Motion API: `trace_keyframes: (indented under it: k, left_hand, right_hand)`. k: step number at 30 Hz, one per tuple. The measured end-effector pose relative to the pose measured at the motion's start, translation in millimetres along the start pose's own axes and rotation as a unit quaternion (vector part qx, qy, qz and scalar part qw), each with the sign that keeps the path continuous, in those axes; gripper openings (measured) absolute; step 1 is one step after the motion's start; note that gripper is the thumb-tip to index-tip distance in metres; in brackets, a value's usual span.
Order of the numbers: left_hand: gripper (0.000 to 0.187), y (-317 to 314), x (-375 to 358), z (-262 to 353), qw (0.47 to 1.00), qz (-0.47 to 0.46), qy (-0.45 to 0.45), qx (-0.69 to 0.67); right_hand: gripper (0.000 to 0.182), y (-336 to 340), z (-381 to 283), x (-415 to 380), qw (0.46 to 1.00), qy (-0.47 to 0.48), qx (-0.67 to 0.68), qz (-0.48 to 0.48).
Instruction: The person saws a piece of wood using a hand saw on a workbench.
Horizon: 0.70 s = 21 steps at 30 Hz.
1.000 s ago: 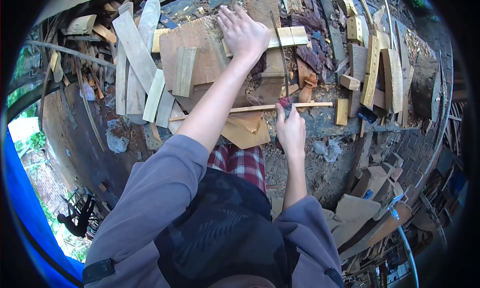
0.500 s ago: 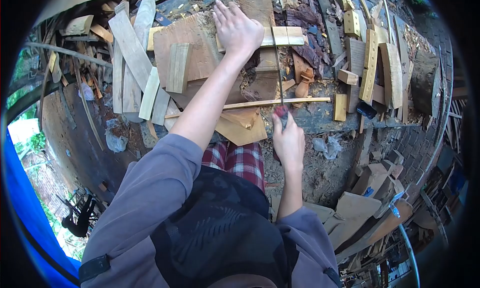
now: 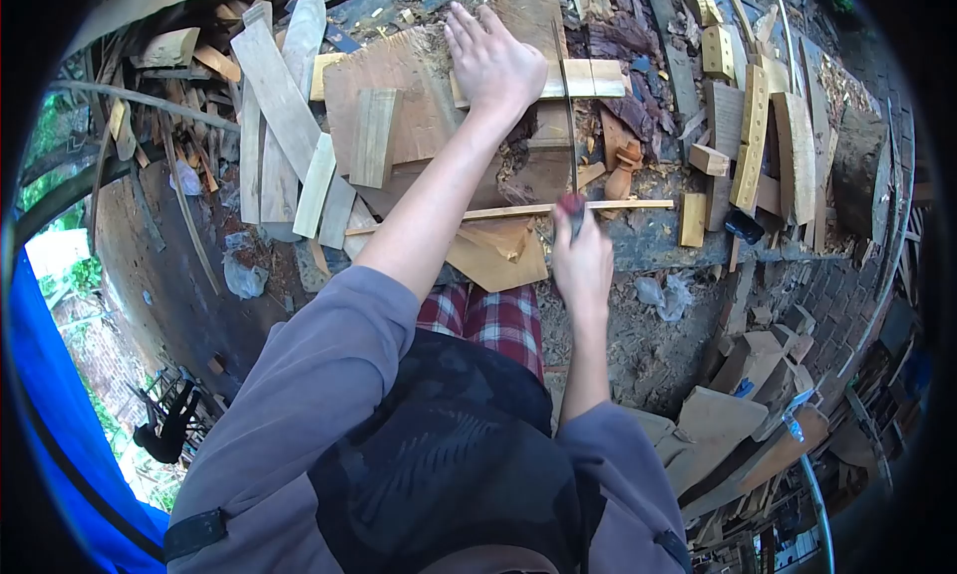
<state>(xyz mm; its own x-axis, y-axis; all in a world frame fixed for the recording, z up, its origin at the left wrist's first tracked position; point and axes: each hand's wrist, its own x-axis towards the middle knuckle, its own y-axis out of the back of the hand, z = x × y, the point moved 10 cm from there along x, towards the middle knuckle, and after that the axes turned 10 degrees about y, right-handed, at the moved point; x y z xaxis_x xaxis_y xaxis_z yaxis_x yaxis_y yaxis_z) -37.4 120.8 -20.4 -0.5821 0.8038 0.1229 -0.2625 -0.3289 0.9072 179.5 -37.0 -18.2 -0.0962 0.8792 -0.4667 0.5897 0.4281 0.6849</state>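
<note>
My left hand [image 3: 493, 71] lies flat with fingers spread, pressing on a pale wooden strip [image 3: 595, 78] laid across brown boards [image 3: 538, 6]. My right hand [image 3: 583, 260] is wrapped round the red and dark handle of a handsaw [image 3: 572, 141]. Its thin, dark blade points away from me and crosses the strip just right of my left hand. Where the teeth meet the wood is too fine to make out. A thin batten [image 3: 508, 212] runs under the saw near the handle. To the right of the blade stands a turned orange-brown wooden piece [image 3: 623, 170].
Wood offcuts [image 3: 274, 96] are piled on the left of the bench. On the right lie a block with holes [image 3: 749, 141], more blocks [image 3: 795, 155] and a small black object [image 3: 744, 226]. Reddish bark pieces [image 3: 623, 41] lie behind. Scrap wood [image 3: 713, 430] is heaped below right.
My right hand and the saw have moved forward, away from me, across the strip. My left hand stays pressed on the wood. The whole view has shifted slightly.
</note>
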Motion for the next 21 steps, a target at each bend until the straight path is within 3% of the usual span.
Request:
trace_keyframes:
  k: [5, 7, 9, 11, 14, 19, 21]
  left_hand:
    - [0.069, 1, -3, -2, 1.0, -0.011, 0.02, -0.003]
    - [0.07, 2, 1, -2, 1.0, 0.001, 0.021, -0.008]
    - [0.071, 1, 1, -2, 1.0, 0.001, 0.027, -0.006]
    - [0.071, 0, 2, 0, 1.0, 0.004, 0.017, -0.003]
    - [0.071, 1, 0, -1, 1.0, 0.006, 0.004, -0.004]
    - [0.067, 2, -3, -1, 1.0, 0.002, 0.015, 0.001]
    - [0.067, 4, 0, -1, 1.0, 0.005, 0.025, 0.011]
  right_hand:
    - [0.043, 9, -42, 76, 0.997, 0.066, -0.04, 0.021]
    - [0.043, 5, -31, 56, 0.998, 0.055, -0.007, 0.023]
    - [0.044, -4, -4, 17, 1.0, -0.013, -0.024, -0.003]
    - [0.045, -5, 9, -11, 1.0, 0.011, -0.011, 0.016]
    - [0.046, 1, 4, -7, 1.0, -0.02, -0.023, -0.002]
    - [0.046, 9, -41, 80, 0.997, 0.062, -0.053, 0.006]
    - [0.047, 6, -39, 66, 0.998, 0.049, -0.033, 0.006]
